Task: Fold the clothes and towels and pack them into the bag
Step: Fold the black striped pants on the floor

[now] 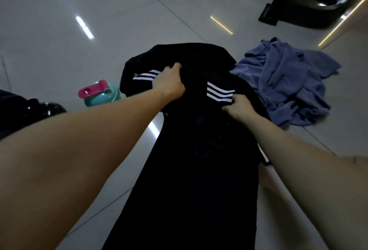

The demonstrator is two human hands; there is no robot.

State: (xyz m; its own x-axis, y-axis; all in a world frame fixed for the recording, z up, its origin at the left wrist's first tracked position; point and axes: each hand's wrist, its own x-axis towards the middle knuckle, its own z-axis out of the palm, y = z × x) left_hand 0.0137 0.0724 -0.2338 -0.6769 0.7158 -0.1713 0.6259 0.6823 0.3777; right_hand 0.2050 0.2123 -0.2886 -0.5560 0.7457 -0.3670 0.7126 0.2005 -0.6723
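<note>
A black garment with white triple stripes (199,150) lies stretched out on the tiled floor, from the bottom edge of the head view up to the middle. My left hand (169,82) grips a fold of its cloth beside the left stripes. My right hand (237,107) pinches the fabric just below the right stripes. A crumpled blue towel (288,82) lies on the floor to the right, touching the garment's upper right edge. A dark bag (29,110) shows partly at the left edge.
A teal bottle with a pink lid (99,93) stands on the floor left of the garment. A black metal frame and bench (298,0) occupy the top right. Glossy grey floor tiles (79,10) stretch across the upper left.
</note>
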